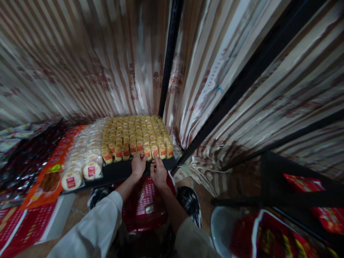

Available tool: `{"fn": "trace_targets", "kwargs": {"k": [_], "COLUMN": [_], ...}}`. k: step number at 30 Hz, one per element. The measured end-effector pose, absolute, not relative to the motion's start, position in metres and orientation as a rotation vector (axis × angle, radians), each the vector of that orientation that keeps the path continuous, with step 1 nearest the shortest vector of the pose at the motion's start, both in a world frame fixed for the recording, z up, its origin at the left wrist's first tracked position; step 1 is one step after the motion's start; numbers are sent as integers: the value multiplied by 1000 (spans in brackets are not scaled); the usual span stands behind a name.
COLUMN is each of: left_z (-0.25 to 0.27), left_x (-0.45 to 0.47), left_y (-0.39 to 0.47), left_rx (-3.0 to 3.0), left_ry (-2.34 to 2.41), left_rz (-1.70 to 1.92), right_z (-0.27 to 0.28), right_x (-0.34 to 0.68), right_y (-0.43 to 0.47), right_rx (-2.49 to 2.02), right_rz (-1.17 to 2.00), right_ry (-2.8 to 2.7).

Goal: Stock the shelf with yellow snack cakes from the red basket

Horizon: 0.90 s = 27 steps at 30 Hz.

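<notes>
Rows of small yellow snack packets (pixel 134 130) with red labels stand packed together on a black shelf (pixel 107 174). Both my hands are at the front row, one on each side of a yellow snack packet (pixel 147 152). My left hand (pixel 138 165) has its fingers bent and closed at that packet's left edge. From the right, my right hand (pixel 158 172) reaches up with fingers close together, its tips at the same packet and its neighbour. The exact finger contact is too dim to make out.
Left of the yellow rows lie clear packs of round white crackers (pixel 92 169), an orange snack bag (pixel 53 166) and dark shiny packets (pixel 29 157). A red basket (pixel 145 195) sits below my hands. Black posts (pixel 215 116) and a striped curtain (pixel 107 64) stand behind.
</notes>
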State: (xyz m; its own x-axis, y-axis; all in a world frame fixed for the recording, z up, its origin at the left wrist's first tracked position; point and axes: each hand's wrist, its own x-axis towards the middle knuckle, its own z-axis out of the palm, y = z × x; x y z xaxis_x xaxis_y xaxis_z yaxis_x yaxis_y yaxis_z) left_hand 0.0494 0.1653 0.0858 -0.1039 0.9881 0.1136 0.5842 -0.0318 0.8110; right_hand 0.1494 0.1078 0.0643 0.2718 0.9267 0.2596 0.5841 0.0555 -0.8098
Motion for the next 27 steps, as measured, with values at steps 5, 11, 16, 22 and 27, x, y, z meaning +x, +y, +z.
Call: {"fn": "trace_targets", "kwargs": {"k": [5, 11, 16, 22, 27], "left_z": [87, 83, 87, 90, 85], "left_x": [54, 57, 53, 46, 45], "left_y": [169, 164, 157, 151, 149], "left_rx": [1601, 1464, 1461, 1474, 1494], "left_ry": [1687, 1609, 1592, 1629, 1486], "left_rz": [1004, 1076, 1046, 1046, 1046], "right_z": [62, 59, 62, 66, 66], "right_x": [148, 149, 149, 147, 145], "right_y": [110, 109, 108, 109, 113], "right_rx": [-1643, -1654, -1668, -1730, -1803], "right_rz": [448, 478, 467, 395, 371], "right_ry": [-1413, -1407, -1413, -1481, -1473]}}
